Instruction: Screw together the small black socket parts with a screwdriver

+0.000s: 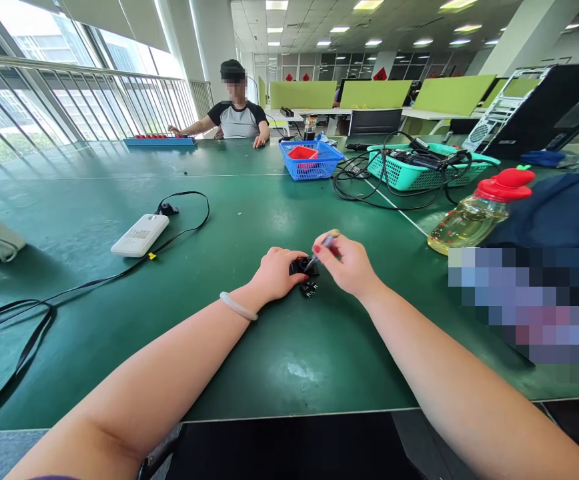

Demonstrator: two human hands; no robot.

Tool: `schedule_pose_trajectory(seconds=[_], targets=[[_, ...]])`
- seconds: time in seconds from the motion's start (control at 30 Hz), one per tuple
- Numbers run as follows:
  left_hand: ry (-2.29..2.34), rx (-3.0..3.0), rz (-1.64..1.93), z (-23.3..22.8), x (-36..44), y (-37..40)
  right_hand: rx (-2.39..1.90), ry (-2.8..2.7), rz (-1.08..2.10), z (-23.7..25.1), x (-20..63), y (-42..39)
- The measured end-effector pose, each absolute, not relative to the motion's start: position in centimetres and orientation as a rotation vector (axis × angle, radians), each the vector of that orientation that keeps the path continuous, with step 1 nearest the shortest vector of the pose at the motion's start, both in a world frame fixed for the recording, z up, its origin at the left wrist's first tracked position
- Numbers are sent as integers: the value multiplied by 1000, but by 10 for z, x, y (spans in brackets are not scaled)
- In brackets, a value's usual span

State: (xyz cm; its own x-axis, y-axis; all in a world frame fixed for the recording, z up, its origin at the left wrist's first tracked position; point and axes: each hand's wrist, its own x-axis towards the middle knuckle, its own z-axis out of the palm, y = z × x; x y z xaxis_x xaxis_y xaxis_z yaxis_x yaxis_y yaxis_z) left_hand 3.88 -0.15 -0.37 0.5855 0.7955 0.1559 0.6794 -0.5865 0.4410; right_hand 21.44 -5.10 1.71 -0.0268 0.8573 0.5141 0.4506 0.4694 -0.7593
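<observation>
My left hand [275,272] rests on the green table [249,347] and pins a small black part [302,266] under its fingers. My right hand [347,263] grips a thin, pen-like tool [322,247], tilted so that its tip touches the black part. A second small black piece [308,289] lies on the mat just in front of the part, between the two hands. A pale bangle [238,306] circles my left wrist.
A white power bank [140,235] with a black cable lies to the left. A bottle of yellow liquid with a red cap [474,217] lies to the right. A blue basket [311,160] and a teal basket of cables [419,167] stand behind. Another person [234,110] sits at the far end.
</observation>
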Motion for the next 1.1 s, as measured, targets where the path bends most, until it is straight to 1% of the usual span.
schedule_pose_trajectory(seconds=[0.13, 0.3, 0.43, 0.6, 0.8, 0.97, 1.1], targets=[[1198, 2488, 492, -5, 39, 0, -1160, -1760, 544, 13, 214, -49], [1211, 2472, 475, -2, 40, -3, -1072, -1405, 481, 12, 220, -47], [1237, 2449, 475, 1, 40, -5, -1161, -1273, 420, 12, 224, -43], [1237, 2446, 470, 0, 40, -5, -1211, -1268, 373, 8, 226, -39], [1215, 2485, 472, -1, 39, -4, -1289, -1388, 441, 4, 226, -35], [1238, 2469, 465, -2, 40, -4, -1181, -1348, 356, 10, 223, -43], [1232, 2485, 483, -2, 40, -4, -1195, -1501, 400, 10, 221, -45]])
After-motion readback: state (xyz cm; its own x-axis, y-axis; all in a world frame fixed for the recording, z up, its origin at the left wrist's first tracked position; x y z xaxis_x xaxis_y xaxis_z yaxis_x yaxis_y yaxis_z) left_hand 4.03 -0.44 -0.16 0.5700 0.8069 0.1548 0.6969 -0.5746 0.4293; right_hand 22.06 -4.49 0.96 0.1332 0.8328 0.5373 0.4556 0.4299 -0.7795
